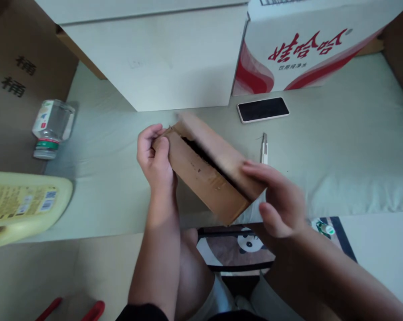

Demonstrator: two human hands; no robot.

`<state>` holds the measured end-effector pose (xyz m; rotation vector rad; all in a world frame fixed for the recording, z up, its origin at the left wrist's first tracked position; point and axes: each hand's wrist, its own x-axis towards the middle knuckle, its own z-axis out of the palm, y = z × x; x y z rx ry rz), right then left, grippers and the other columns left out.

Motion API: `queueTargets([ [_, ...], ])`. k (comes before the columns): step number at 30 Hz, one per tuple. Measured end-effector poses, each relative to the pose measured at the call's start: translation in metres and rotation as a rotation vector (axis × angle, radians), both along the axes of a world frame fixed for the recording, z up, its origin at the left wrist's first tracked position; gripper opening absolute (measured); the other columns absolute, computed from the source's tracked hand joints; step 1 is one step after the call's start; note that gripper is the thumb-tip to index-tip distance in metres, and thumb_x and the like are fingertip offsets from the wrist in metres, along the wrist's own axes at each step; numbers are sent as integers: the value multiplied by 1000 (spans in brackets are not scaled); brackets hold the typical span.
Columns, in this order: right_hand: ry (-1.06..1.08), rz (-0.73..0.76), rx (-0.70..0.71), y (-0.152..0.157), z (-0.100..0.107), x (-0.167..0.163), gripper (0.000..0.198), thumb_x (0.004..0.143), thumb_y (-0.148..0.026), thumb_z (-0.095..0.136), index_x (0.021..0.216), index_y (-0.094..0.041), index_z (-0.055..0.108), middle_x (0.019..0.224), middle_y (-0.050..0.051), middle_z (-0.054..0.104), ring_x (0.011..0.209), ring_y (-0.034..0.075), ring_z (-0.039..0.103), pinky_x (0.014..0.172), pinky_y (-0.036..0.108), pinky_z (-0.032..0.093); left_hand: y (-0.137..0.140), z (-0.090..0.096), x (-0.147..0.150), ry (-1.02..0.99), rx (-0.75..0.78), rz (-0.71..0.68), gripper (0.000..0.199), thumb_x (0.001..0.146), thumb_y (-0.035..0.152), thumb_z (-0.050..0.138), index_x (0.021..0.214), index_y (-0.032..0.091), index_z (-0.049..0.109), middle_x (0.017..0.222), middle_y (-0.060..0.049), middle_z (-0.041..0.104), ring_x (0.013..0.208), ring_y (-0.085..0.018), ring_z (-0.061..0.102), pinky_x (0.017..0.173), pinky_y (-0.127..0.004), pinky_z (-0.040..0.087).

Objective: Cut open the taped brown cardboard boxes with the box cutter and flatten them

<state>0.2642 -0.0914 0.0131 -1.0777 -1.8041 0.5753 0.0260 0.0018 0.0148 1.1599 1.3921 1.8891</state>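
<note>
Gripping box (203,176) with left hand (158,158) and touching flap (224,151) with loosely open right hand (284,200), beware twisting from one-ended support, or overreaching and knocking cutter (264,149) beyond right hand.

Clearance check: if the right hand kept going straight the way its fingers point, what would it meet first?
Most likely the flap of the brown cardboard box. The right hand seems to touch it, though blur and the single view leave exact contact unclear.
</note>
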Motion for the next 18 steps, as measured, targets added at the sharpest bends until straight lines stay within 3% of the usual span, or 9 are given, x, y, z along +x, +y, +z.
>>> queueTargets([
  [3, -27, 109, 169, 4, 13, -2, 33, 88, -30, 59, 119, -30, 71, 113, 9, 81, 116, 35, 74, 106, 60, 59, -7, 2, -3, 217, 118, -31, 30, 88, 54, 72, 99, 27, 79, 121, -7, 63, 123, -26, 60, 119, -42, 44],
  [6, -5, 127, 196, 5, 15, -7, 26, 92, -33, 56, 113, -30, 70, 109, 8, 81, 107, 32, 75, 106, 58, 58, -14, 5, -5, 384, 133, -154, 38, 93, 59, 65, 97, 27, 84, 132, -9, 59, 131, -30, 55, 124, -48, 39],
  [9, 86, 29, 170, 4, 6, -9, 29, 95, -44, 53, 118, -31, 65, 117, 10, 75, 118, 34, 71, 106, 58, 57, -16, 5, -7, 420, 74, -198, 36, 97, 52, 61, 93, 27, 87, 127, -11, 61, 128, -30, 57, 122, -49, 40],
  [11, 154, -149, 91, 5, -1, -7, 35, 96, -51, 50, 121, -30, 62, 124, 13, 70, 125, 35, 66, 104, 58, 56, -15, 4, -9, 383, 50, -169, 34, 97, 48, 62, 90, 27, 87, 124, -10, 62, 124, -29, 60, 120, -48, 43],
  [14, 169, -355, -144, 11, -9, -3, 39, 98, -53, 50, 125, -27, 60, 129, 15, 67, 124, 33, 65, 100, 54, 57, -10, 2, -16, 252, 3, -68, 24, 94, 42, 66, 87, 28, 86, 123, -7, 62, 124, -26, 61, 121, -44, 43],
  [16, 128, -316, -369, 15, -11, -1, 41, 101, -54, 46, 124, -25, 63, 123, 14, 71, 116, 31, 69, 96, 52, 59, -8, 4, -22, 98, -53, 43, 17, 91, 37, 70, 84, 29, 83, 123, -4, 63, 124, -24, 61, 119, -40, 44],
  [18, 104, -138, -543, 18, -10, -1, 49, 104, -59, 37, 118, -24, 68, 113, 11, 77, 107, 30, 73, 93, 52, 60, -7, 6, -26, -50, -117, 132, 13, 89, 37, 72, 83, 28, 80, 124, -4, 64, 124, -24, 61, 116, -38, 47],
])
